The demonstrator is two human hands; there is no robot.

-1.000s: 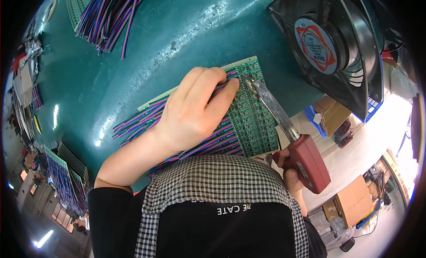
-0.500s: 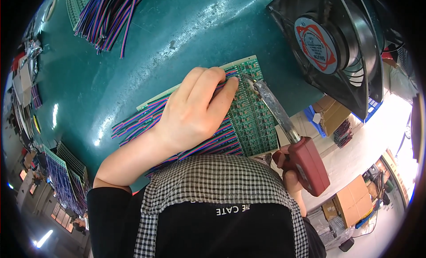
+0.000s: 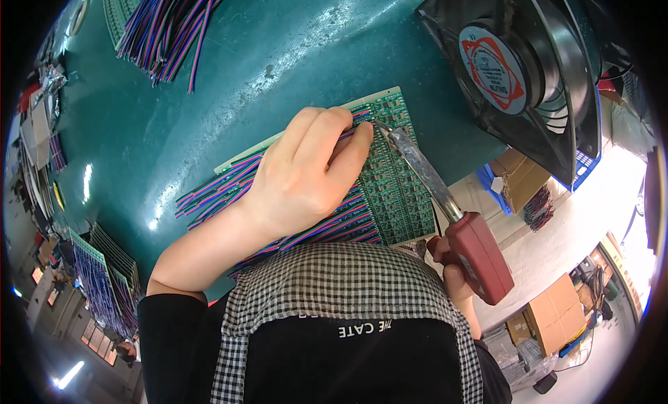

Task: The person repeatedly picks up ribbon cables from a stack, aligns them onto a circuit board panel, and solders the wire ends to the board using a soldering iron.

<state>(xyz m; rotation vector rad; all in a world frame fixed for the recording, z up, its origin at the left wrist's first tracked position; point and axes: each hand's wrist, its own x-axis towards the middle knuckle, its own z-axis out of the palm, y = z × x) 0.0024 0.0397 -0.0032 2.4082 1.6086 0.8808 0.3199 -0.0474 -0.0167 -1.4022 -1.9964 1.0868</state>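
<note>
A green circuit board panel [image 3: 400, 195] lies on the bench in front of me, crowded with rows of small components. Striped ribbon wires [image 3: 226, 186] in blue, pink and black run leftward from it. My left hand [image 3: 299, 174] rests over these wires, its thumb and fingers pinching a wire end against the board near the top edge. In my right hand [image 3: 456, 284] is a soldering iron with a dark red pistol-style handle [image 3: 481, 256]. Its metal tip meets or nearly meets the board just beside my left fingertips. My right fingers are partly hidden behind the handle.
A black fan [image 3: 497, 70] stands at the far right of the green bench [image 3: 278, 63]. Another bundle of striped wires [image 3: 167, 32] on boards lies far left. Wired boards [image 3: 104, 279] hang at the left edge. Cardboard boxes [image 3: 553, 313] sit lower right.
The soldering iron has shifted slightly left, its tip closer to my left fingertips. My left hand has hardly moved.
</note>
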